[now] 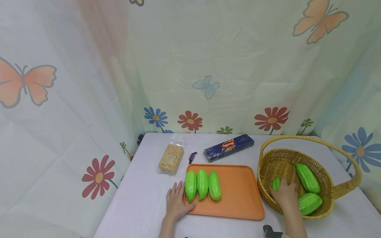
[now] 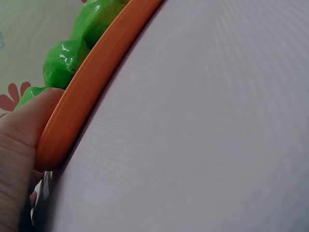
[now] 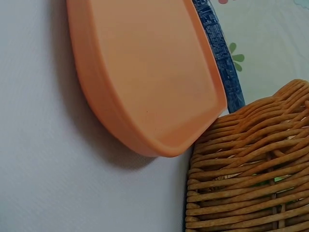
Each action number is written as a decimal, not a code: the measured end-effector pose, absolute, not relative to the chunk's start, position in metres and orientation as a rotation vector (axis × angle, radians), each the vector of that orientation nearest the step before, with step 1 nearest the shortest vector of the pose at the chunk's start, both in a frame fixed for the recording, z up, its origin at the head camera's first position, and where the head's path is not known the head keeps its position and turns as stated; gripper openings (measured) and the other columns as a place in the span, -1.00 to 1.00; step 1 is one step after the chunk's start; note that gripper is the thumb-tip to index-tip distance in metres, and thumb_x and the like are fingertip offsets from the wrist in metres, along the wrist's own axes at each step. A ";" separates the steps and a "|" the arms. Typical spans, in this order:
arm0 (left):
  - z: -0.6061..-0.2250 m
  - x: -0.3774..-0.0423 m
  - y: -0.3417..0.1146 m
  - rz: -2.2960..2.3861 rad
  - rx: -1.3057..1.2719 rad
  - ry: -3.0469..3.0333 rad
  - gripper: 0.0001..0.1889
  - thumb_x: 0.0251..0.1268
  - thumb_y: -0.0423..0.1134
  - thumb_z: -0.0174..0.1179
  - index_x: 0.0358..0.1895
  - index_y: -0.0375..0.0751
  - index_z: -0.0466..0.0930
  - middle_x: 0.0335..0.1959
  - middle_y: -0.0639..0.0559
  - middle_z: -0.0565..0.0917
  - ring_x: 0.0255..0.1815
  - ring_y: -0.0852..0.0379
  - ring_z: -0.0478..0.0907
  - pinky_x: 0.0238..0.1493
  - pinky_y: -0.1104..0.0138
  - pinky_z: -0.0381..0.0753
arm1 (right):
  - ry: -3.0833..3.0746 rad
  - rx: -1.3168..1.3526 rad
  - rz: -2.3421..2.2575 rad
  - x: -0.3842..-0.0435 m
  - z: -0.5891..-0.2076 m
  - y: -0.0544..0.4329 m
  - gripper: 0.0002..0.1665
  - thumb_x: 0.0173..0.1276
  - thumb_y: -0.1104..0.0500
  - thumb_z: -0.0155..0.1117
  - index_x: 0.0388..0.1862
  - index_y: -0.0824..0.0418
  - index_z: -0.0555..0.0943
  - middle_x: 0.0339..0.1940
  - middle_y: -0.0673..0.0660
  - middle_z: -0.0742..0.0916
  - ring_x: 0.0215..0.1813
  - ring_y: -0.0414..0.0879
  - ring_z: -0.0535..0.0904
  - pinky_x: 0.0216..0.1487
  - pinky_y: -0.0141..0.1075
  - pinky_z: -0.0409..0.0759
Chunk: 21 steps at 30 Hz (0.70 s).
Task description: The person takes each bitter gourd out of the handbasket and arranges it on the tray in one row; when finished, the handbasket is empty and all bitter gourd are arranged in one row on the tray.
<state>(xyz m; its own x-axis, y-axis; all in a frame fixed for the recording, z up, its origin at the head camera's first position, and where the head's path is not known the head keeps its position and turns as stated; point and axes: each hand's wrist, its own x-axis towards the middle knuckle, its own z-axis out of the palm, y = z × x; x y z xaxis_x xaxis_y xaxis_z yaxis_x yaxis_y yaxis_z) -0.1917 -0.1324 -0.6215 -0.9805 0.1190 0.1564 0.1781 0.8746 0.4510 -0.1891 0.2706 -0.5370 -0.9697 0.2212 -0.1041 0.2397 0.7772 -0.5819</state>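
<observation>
My left hand (image 1: 176, 203) rests at the left edge of an orange tray (image 1: 235, 188), its fingers spread and fairly straight. The thumb lies over the tray's rim, as the left wrist view also shows. Three green ridged fruits, like starfruit (image 1: 202, 184), lie side by side on the tray's left half. Inside a wicker basket (image 1: 328, 178), my right hand (image 1: 285, 196) holds another green starfruit (image 1: 276, 183), mostly hidden by the hand. Two more, an upper starfruit (image 1: 308, 178) and a lower starfruit (image 1: 309, 203), sit along the basket's right side.
Behind the tray lie a blue spaghetti pack (image 1: 229, 147), a small purple-wrapped candy (image 1: 192, 157) and a clear bag of yellow kernels (image 1: 171, 158). The basket's tall handle (image 1: 309, 138) arches over its opening. Its wall stands against the tray's right end in the right wrist view.
</observation>
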 end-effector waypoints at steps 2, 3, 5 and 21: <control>-0.621 -0.192 -0.133 -0.719 -0.237 -2.915 0.07 -0.24 0.42 0.19 0.39 -0.08 0.13 0.37 -0.08 0.21 0.40 -0.13 -0.03 0.30 -0.08 -0.15 | 2.931 0.375 -0.964 -0.190 -0.537 0.271 -0.13 0.24 0.09 0.11 0.26 0.61 -0.05 0.03 0.78 0.09 -0.05 0.67 0.19 -0.19 0.35 0.34; -0.621 -0.192 -0.133 -0.718 -0.236 -2.915 0.07 -0.25 0.42 0.18 0.39 -0.08 0.13 0.37 -0.08 0.22 0.40 -0.13 -0.03 0.30 -0.07 -0.15 | 2.931 0.373 -0.960 -0.190 -0.537 0.271 -0.13 0.24 0.09 0.10 0.26 0.61 -0.04 0.03 0.78 0.10 -0.05 0.66 0.19 -0.18 0.35 0.33; -0.622 -0.192 -0.133 -0.715 -0.237 -2.915 0.07 -0.25 0.43 0.18 0.39 -0.09 0.13 0.37 -0.08 0.22 0.40 -0.13 -0.02 0.30 -0.08 -0.14 | 2.932 0.358 -0.957 -0.191 -0.536 0.272 -0.14 0.25 0.08 0.09 0.26 0.61 -0.04 0.01 0.78 0.13 -0.04 0.65 0.20 -0.17 0.34 0.34; -0.624 -0.194 -0.133 -0.702 -0.237 -2.919 0.07 -0.24 0.43 0.17 0.39 -0.09 0.13 0.37 -0.08 0.21 0.40 -0.13 -0.02 0.30 -0.08 -0.14 | 2.977 0.351 -1.150 -0.195 -0.531 0.273 -0.16 0.30 0.06 0.03 0.32 0.58 -0.03 0.12 0.70 0.23 0.09 0.58 0.17 0.03 0.34 0.21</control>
